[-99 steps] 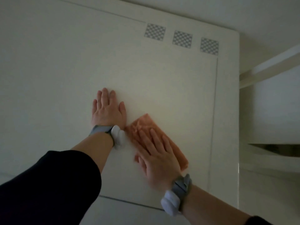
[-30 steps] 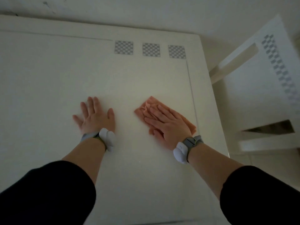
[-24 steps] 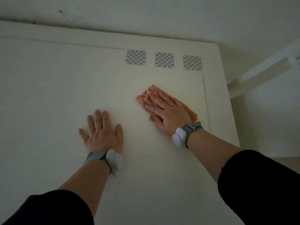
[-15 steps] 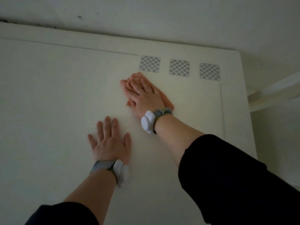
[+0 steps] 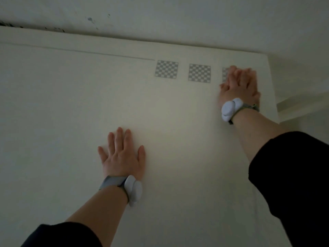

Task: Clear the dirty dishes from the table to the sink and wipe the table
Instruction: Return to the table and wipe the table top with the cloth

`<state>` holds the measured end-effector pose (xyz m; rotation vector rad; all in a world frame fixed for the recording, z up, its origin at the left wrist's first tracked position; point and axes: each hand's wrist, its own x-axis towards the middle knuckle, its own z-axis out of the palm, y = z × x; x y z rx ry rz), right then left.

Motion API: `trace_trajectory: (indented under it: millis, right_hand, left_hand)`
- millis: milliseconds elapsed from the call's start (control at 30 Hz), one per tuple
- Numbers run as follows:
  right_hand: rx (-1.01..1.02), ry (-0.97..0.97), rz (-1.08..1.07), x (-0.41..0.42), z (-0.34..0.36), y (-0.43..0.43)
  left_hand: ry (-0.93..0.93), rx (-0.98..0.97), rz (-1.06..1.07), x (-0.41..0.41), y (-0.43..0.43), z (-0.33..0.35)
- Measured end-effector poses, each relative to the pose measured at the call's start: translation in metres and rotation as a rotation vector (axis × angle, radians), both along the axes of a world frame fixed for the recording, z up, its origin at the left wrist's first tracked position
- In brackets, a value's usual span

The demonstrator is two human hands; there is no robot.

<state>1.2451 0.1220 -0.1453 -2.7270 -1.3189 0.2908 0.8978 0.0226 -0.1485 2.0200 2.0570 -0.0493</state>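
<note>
The white table (image 5: 71,122) fills most of the head view and carries no dishes. My left hand (image 5: 122,155) lies flat on it near the middle, fingers spread, holding nothing. My right hand (image 5: 239,88) is stretched to the far right corner and presses flat, with straight fingers, on the orange cloth (image 5: 255,81). The hand hides almost all of the cloth; only a blurred orange strip shows along its right side. The sink is out of view.
Three checkered markers (image 5: 166,69) sit in a row near the table's far edge; my right hand covers part of the rightmost one (image 5: 224,73). A stained wall (image 5: 160,18) rises behind the table. White furniture (image 5: 299,104) stands past the table's right edge.
My right hand has slid the cloth away from me, then right along the far edge to the rightmost marker. My left hand has stayed flat in place.
</note>
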Motion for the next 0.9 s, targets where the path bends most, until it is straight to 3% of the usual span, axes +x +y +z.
trace_trajectory:
  millis: [133, 200, 333, 534, 700, 767, 900]
  right_hand:
    - [-0.048, 0.05, -0.203, -0.01, -0.007, 0.031]
    - [-0.065, 0.028, -0.182, -0.027, -0.004, 0.051]
    - [0.002, 0.051, 0.194, -0.118, -0.001, 0.097]
    - [0.035, 0.011, 0.811, -0.255, 0.013, 0.087]
    - [0.079, -0.015, 1.247, -0.273, 0.01, 0.053]
    - [0.099, -0.036, 1.224, -0.248, 0.01, 0.043]
    - [0.168, -0.038, 0.811, -0.18, 0.01, 0.011]
  left_hand:
    - [-0.015, 0.003, -0.007, 0.001, 0.001, 0.0]
    - [-0.023, -0.004, -0.016, 0.005, 0.001, -0.001]
    - [-0.022, 0.011, -0.003, -0.003, 0.002, -0.003]
    - [-0.037, -0.015, -0.027, 0.0, 0.003, -0.002]
    - [-0.046, -0.034, -0.027, 0.001, 0.004, 0.0]
    - [-0.041, -0.055, -0.033, 0.0, 0.004, 0.001]
    - [-0.05, -0.055, -0.046, 0.0, 0.006, 0.001]
